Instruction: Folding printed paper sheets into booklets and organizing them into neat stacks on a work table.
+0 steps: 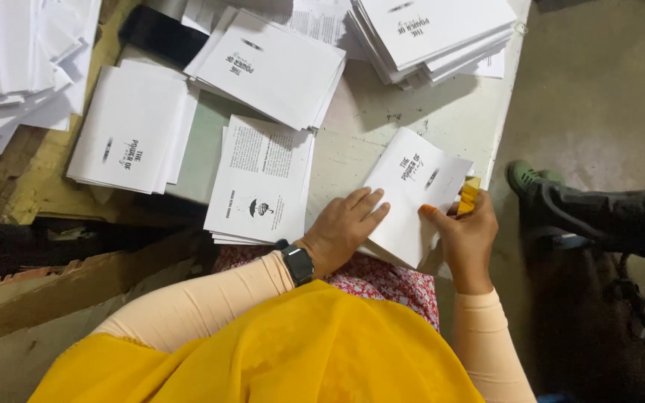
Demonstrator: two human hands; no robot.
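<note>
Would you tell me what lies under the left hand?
The left hand presses flat on a folded white booklet. More folded sheets show beneath; the table under them is covered.

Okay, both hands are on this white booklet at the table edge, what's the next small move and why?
Probably run the yellow tool in the right hand down the booklet along its right edge to press the fold. The left hand already lies flat on the cover, pinning it, and the tool sits right at that edge.

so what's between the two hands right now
In the head view, a folded white booklet lies between them: the left hand presses flat on its cover, and the right hand holds its right edge beside a small yellow tool.
</note>
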